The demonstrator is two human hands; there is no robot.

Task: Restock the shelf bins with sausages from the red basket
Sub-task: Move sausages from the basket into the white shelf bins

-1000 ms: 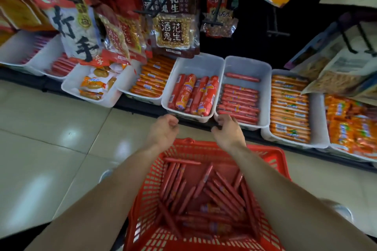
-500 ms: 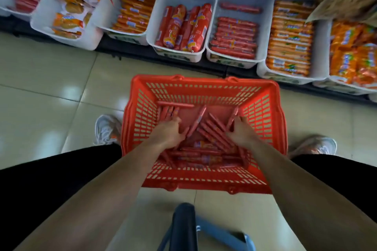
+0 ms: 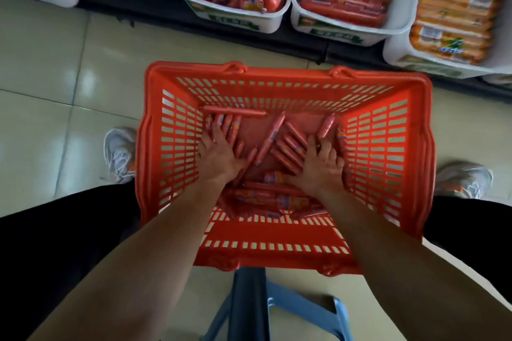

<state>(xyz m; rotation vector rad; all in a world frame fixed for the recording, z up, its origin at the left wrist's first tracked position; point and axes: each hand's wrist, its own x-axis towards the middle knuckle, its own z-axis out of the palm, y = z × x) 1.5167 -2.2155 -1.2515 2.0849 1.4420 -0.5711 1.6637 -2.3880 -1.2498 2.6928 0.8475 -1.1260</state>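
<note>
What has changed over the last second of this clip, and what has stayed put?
Both hands came back from the front edge of the shelf bins and down into the red basket. The left hand and right hand now lie spread on the loose sausages; nothing is lifted yet. The view tilted down with them. The basket stays on the floor, and the bins look as full as before.

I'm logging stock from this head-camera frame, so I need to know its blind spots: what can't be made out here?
Head view only:
- Whether the left hand or right hand grips any sausages: the backs of the hands cover what lies beneath.
- Sausage count in the red basket: part of the pile lies under the hands.
- Shelf bins: far ends cut off by the top edge.
- Bin labels: motion-blurred, unreadable.
</note>
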